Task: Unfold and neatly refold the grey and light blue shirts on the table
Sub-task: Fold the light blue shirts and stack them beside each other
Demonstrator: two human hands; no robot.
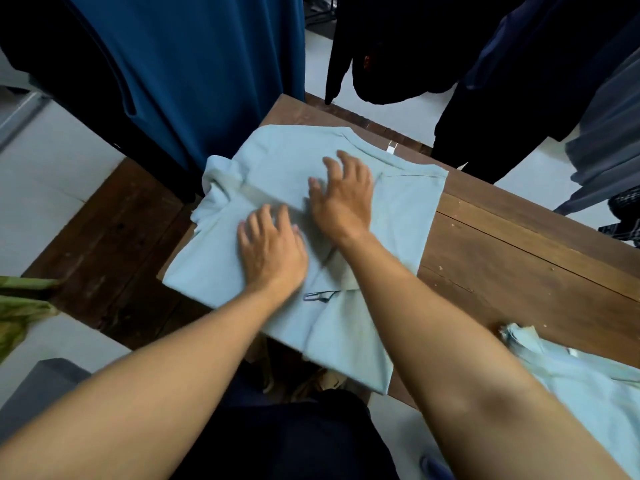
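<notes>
A light blue shirt [287,161] lies spread across the left end of the brown wooden table [519,258], its near corner hanging over the table's front edge. My left hand [272,249] lies flat on the shirt's middle, fingers spread. My right hand [341,195] rests on the cloth just beyond it, fingers spread and slightly bent, a little blurred. A second light blue shirt [585,386] lies bunched at the table's near right end. No grey shirt shows on the table.
Dark blue [194,64] and black [415,46] garments hang close behind the table, grey ones at the far right [609,140]. A green cloth [17,306] lies at the left edge. A lower dark wooden bench [110,244] stands left of the table.
</notes>
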